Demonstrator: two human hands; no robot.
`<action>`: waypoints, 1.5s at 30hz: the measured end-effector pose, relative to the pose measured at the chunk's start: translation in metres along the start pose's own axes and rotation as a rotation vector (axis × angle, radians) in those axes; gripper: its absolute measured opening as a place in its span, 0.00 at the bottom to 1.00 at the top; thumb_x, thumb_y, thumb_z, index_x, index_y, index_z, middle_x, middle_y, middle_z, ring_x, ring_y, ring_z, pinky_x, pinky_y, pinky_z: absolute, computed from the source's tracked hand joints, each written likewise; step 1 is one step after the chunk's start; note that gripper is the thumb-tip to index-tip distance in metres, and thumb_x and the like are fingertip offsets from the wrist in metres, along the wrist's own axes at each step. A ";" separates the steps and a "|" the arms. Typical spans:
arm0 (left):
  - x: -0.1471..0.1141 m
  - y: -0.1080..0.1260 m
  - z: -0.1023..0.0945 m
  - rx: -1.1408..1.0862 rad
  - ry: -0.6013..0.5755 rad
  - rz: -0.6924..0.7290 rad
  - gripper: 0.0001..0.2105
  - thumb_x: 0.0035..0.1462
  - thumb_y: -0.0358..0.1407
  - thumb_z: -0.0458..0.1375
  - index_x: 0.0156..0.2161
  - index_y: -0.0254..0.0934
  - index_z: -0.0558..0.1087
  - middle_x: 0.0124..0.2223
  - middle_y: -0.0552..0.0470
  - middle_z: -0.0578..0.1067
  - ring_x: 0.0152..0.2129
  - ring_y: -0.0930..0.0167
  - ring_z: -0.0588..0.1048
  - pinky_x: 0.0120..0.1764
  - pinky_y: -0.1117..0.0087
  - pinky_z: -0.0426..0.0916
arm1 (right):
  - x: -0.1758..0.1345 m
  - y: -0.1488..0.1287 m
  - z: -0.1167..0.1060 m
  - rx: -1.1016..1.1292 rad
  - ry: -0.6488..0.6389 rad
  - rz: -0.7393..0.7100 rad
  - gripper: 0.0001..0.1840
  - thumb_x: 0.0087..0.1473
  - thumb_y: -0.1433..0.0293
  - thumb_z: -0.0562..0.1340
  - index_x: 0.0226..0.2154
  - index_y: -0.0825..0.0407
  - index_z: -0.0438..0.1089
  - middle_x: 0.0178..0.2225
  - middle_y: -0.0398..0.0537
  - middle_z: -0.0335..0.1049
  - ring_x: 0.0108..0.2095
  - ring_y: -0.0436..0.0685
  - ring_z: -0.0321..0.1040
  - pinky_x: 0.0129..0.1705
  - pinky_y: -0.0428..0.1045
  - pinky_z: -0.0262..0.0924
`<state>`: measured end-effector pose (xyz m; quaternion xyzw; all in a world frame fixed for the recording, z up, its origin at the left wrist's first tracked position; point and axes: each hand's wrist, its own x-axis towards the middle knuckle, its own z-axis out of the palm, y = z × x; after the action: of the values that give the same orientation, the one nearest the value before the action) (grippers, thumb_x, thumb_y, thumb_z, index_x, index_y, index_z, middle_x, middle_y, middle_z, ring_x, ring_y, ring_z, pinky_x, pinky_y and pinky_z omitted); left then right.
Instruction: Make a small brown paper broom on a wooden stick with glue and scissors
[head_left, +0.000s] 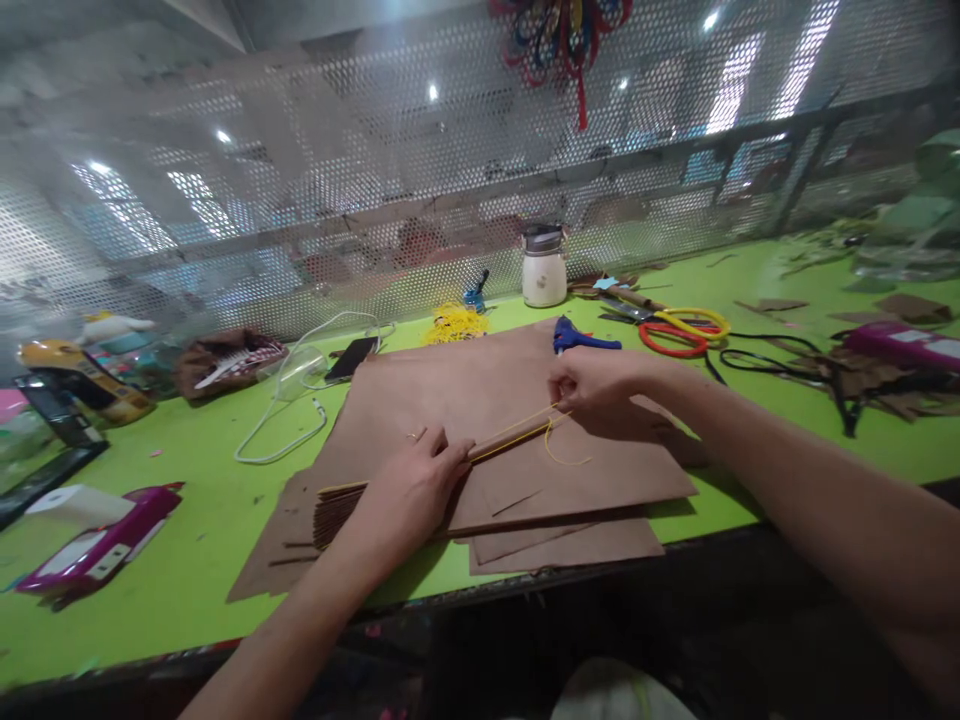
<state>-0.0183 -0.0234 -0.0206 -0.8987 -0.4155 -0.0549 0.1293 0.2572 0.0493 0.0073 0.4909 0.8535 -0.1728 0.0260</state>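
A pleated strip of brown paper lies across several larger brown paper sheets. Its stacked folds show at the left, beyond my left wrist. My left hand is closed around the strip's middle, thumb and fingers pressed together. A thin yellow string runs along the strip and hangs in a loose curl near its right end. At that end my right hand pinches the string between thumb and fingers; the exact grip is partly hidden. Just behind this hand lies a blue-handled tool.
Behind the paper are yellow strings, a phone with a white cable, and a white jar. Scissors lie right. A purple power strip sits left on the green table. Perforated mesh stands behind.
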 end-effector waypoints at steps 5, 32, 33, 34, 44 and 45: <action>-0.001 0.001 -0.002 -0.041 -0.007 -0.017 0.17 0.64 0.37 0.41 0.44 0.36 0.71 0.33 0.47 0.65 0.28 0.70 0.66 0.33 0.69 0.61 | -0.030 -0.007 -0.022 -0.148 0.214 0.032 0.10 0.47 0.70 0.59 0.33 0.54 0.74 0.31 0.50 0.72 0.30 0.55 0.66 0.31 0.47 0.54; -0.007 0.006 -0.006 -0.164 -0.032 -0.031 0.14 0.63 0.37 0.44 0.36 0.38 0.72 0.30 0.51 0.65 0.26 0.71 0.63 0.29 0.70 0.55 | -0.033 -0.081 0.055 -0.306 0.349 -0.613 0.11 0.53 0.76 0.56 0.26 0.55 0.73 0.31 0.51 0.71 0.32 0.55 0.63 0.37 0.50 0.57; -0.008 0.006 -0.006 -0.164 -0.029 -0.031 0.14 0.63 0.37 0.44 0.36 0.38 0.72 0.30 0.51 0.65 0.26 0.71 0.63 0.29 0.70 0.55 | -0.032 -0.081 0.057 -0.319 0.364 -0.611 0.11 0.53 0.76 0.56 0.27 0.55 0.74 0.32 0.51 0.71 0.32 0.55 0.64 0.36 0.50 0.57; -0.007 0.006 -0.007 -0.164 -0.027 -0.030 0.14 0.63 0.37 0.44 0.36 0.38 0.72 0.30 0.51 0.65 0.26 0.71 0.63 0.29 0.70 0.55 | -0.031 -0.082 0.059 -0.336 0.377 -0.600 0.11 0.53 0.76 0.56 0.27 0.55 0.74 0.34 0.52 0.71 0.32 0.55 0.64 0.36 0.50 0.57; -0.007 0.005 -0.010 -0.159 -0.005 -0.018 0.13 0.63 0.35 0.45 0.36 0.37 0.72 0.31 0.50 0.66 0.26 0.71 0.64 0.29 0.70 0.56 | -0.026 -0.088 0.057 -0.269 0.354 -0.462 0.11 0.52 0.77 0.54 0.27 0.57 0.72 0.29 0.53 0.68 0.27 0.53 0.60 0.30 0.48 0.52; -0.007 0.004 -0.010 -0.156 -0.007 -0.017 0.13 0.63 0.35 0.45 0.37 0.37 0.72 0.31 0.50 0.66 0.27 0.71 0.64 0.29 0.70 0.57 | -0.025 -0.088 0.055 -0.240 0.358 -0.462 0.11 0.53 0.76 0.54 0.28 0.57 0.72 0.29 0.52 0.68 0.27 0.53 0.60 0.30 0.48 0.52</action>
<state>-0.0196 -0.0343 -0.0132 -0.9026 -0.4181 -0.0850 0.0569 0.1891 -0.0294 -0.0148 0.3002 0.9477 0.0168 -0.1068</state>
